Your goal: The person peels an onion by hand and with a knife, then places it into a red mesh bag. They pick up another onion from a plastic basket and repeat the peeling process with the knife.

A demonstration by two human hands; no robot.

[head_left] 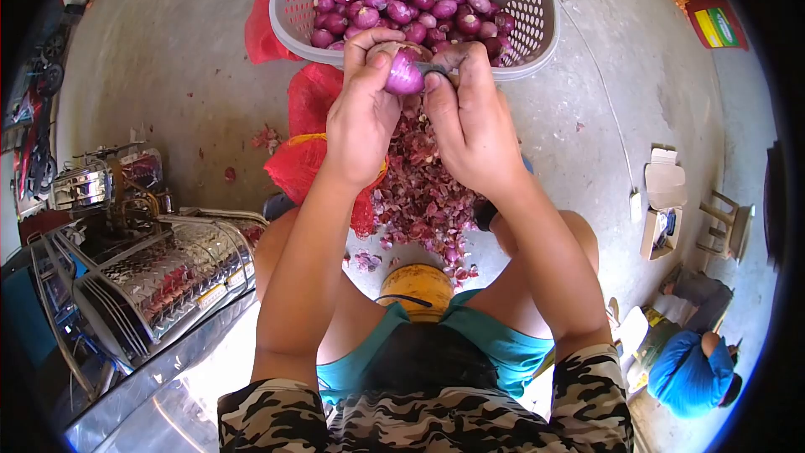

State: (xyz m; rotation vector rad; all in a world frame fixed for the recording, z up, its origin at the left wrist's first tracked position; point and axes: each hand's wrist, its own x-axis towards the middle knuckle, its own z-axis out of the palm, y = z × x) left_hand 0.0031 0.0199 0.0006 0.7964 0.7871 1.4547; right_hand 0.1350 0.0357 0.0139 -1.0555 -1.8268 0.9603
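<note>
My left hand [362,113] grips a purple-red onion [405,75], partly peeled, with some dry skin at its top. In my right hand [471,122] is a small knife [433,70], its blade against the onion's right side. My fingers cover most of the knife's handle. Just beyond both hands stands a grey plastic basket [543,42] holding many peeled onions [398,11]. Below the hands, a heap of dry onion skins [423,193] lies on the floor between my legs.
A red mesh sack [312,105] lies left of the skins. Near my knees is a yellow container [417,288]. Metal motorcycle-like framework [168,273] stands at the left. At the right are an open cardboard box [662,231], a wooden stool [723,225] and a person in blue [692,373].
</note>
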